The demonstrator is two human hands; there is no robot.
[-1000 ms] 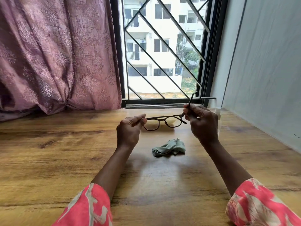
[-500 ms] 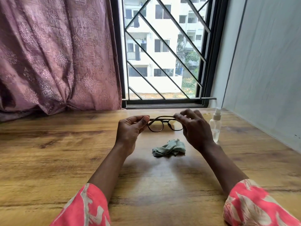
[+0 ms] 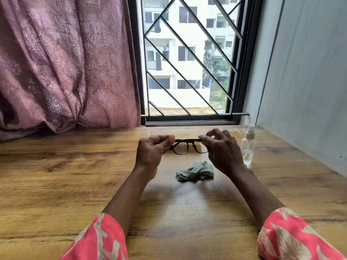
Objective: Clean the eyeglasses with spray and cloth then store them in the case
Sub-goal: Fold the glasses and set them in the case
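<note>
Above the tabletop, near the window: both forearms reach forward side by side, the hands raised a little over the wood.
Left hand: back toward the camera, fingers curled inward, thumb and forefinger pinching the left end of the eyeglasses.
Right hand: wrist bent inward, forefinger and thumb pinching the right end of the frame; the other fingers are loosely arched and apart above it.
Eyeglasses: dark frame held level between the two hands, lenses hanging downward; whether it touches the wood cannot be told.
Cloth: pale green, crumpled, lying on the tabletop just nearer the camera than the eyeglasses, between the two wrists.
Spray bottle: clear, upright, white nozzle, standing just right of the right hand, apart from it.
Sleeves: coral-pink with a pale print, at the bottom corners.
Background: mauve curtain at left, barred window in the middle, grey wall at right.
</note>
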